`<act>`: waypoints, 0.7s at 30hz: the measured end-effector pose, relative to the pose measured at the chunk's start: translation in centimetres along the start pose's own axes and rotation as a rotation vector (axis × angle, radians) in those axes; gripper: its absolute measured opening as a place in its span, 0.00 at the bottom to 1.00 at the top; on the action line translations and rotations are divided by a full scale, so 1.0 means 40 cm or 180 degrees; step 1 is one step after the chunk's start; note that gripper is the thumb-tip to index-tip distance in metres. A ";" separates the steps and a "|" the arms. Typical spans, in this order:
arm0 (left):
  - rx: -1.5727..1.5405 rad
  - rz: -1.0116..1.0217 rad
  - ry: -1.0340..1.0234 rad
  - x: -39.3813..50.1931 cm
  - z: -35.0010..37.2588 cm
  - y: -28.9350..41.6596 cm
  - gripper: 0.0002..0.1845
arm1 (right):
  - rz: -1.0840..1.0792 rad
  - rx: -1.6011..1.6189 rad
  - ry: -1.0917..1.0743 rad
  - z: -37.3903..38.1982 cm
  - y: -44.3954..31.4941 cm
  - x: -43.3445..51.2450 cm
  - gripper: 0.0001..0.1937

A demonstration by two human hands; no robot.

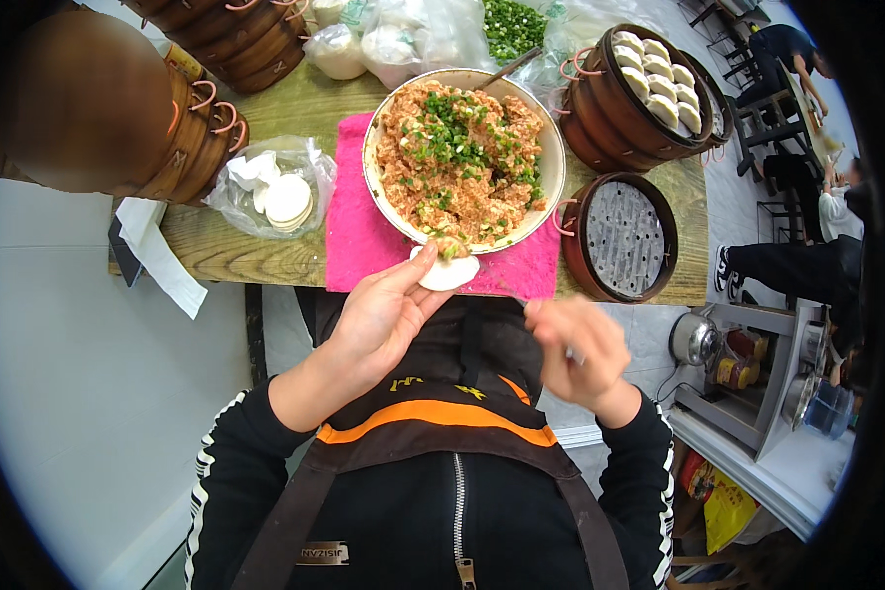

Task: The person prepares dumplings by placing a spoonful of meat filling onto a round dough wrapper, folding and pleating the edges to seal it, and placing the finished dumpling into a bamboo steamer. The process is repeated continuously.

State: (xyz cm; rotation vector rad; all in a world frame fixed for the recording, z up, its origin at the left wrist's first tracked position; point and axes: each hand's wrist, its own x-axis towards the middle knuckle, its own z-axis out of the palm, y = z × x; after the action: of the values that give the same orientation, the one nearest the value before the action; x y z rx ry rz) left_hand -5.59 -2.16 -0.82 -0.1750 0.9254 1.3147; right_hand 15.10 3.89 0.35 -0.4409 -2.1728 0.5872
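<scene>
My left hand holds a round dough wrapper with a small lump of meat filling near its upper edge, in front of the bowl. My right hand, blurred, grips a thin utensil by its handle, to the right of the wrapper; its tip is blurred. The white enamel bowl holds minced meat and chopped green onion, with a metal utensil handle leaning on its rim. A plastic bag with stacked wrappers lies left of the bowl.
Pink cloth lies under the bowl. At right, a bamboo steamer holds filled dumplings; a lined steamer sits nearer. More steamers stand at left. Bagged dough and onions are behind. People are at far right.
</scene>
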 end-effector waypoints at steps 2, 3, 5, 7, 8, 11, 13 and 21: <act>0.0128 0.0054 0.0083 0.000 0.004 0.000 0.16 | -0.0342 0.0081 -0.0313 -0.001 -0.015 -0.001 0.12; 0.0244 0.0093 0.0169 0.001 0.003 -0.001 0.16 | -0.0337 0.0071 -0.0270 0.001 -0.016 -0.001 0.09; 0.0348 0.0096 0.0114 0.002 -0.004 0.001 0.15 | -0.0125 0.0266 0.0334 0.001 0.006 0.002 0.06; 0.0313 -0.0037 -0.0022 -0.001 -0.016 0.010 0.15 | 0.0399 0.0435 0.0673 0.001 0.035 0.007 0.04; 0.0259 -0.0025 -0.0253 -0.001 -0.023 0.016 0.15 | 0.0527 0.0328 0.0457 0.002 0.051 0.011 0.04; 0.0325 0.0007 -0.0423 0.000 -0.035 0.021 0.13 | 0.0480 0.0298 0.0195 0.008 0.057 0.017 0.05; 0.0671 0.0179 -0.0360 0.002 -0.039 0.016 0.13 | 0.0437 0.0248 -0.0097 0.004 0.040 0.014 0.05; 0.0786 0.0223 -0.0194 0.017 -0.045 0.007 0.12 | 0.0158 0.0145 0.0322 0.001 0.020 -0.010 0.06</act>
State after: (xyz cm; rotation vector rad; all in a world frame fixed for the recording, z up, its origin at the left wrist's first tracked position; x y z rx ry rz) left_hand -6.72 -2.64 -2.32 0.0890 1.0403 1.2506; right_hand 15.39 4.35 -0.37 -0.4908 -2.0535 0.6274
